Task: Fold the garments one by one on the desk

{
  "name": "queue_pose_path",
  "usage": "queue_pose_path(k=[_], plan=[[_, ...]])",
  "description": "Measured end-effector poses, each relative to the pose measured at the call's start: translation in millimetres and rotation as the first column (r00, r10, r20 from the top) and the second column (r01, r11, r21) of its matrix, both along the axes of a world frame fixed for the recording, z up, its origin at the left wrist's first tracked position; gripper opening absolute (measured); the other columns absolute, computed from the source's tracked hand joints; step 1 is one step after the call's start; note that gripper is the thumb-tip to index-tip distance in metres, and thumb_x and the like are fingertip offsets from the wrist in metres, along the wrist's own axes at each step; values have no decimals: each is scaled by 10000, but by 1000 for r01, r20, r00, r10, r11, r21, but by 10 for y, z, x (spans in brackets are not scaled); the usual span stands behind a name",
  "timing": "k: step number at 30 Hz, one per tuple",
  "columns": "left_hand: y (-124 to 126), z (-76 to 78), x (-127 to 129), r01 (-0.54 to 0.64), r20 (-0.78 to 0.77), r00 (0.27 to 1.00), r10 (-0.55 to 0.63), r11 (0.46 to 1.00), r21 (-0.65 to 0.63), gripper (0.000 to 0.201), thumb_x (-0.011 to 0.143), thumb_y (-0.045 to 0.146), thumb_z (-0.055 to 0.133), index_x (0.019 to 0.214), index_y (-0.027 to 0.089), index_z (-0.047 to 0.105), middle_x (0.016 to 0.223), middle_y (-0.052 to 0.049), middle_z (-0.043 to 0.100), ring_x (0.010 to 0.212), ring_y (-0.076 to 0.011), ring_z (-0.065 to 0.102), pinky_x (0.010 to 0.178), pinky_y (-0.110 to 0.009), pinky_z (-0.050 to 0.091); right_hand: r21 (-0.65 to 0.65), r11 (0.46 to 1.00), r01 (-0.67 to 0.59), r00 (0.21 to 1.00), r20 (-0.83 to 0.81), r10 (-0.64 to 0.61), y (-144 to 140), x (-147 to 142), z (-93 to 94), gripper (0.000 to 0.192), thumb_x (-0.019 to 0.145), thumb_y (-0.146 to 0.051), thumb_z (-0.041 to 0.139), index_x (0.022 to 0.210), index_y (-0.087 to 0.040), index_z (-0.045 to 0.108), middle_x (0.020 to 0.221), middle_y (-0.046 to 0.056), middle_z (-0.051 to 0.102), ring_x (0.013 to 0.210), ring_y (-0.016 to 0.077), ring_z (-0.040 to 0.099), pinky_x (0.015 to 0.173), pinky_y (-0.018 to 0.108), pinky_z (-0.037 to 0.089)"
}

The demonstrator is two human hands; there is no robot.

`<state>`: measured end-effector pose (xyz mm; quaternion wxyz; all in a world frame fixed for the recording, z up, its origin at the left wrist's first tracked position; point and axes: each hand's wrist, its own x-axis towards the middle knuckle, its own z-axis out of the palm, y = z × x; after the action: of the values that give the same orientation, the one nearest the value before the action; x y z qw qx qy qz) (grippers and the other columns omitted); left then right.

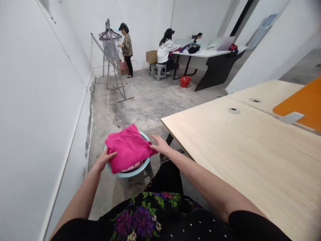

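A bright pink folded cloth (127, 147), seemingly a garment, lies over a light blue basin (134, 173) low in front of me. My left hand (103, 160) grips the cloth's left edge, its thumb on top and the other fingers hidden beneath. At the opposite side, my right hand (161, 146) touches the cloth's right corner with its fingers stretched out and apart. Below the cloth, some pale pink material with dark marks shows inside the basin. What supports the basin is mostly hidden.
A pale wooden table (238, 144) with an orange divider (301, 103) stands close on my right. A white wall (37, 117) runs along the left. Ahead are a metal clothes rack (110, 57), a standing person, people at a white desk (200, 54), and a red bucket (185, 81).
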<state>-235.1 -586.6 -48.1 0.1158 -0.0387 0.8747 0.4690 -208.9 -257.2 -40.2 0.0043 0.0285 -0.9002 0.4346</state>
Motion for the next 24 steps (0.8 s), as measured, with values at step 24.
queue_pose_path(k=[24], plan=[[455,-1436,-715,55,-19,938,-345,205,-977,568,944,411,326,1483,234,301,1541,-187,279,1402,-319,303,1045,-652,242,88,659,747,650,-309,-694,1498,2637,284,346,799,-531,594,1031,-297,698,980,65,736,852,261,704,698,342,593]])
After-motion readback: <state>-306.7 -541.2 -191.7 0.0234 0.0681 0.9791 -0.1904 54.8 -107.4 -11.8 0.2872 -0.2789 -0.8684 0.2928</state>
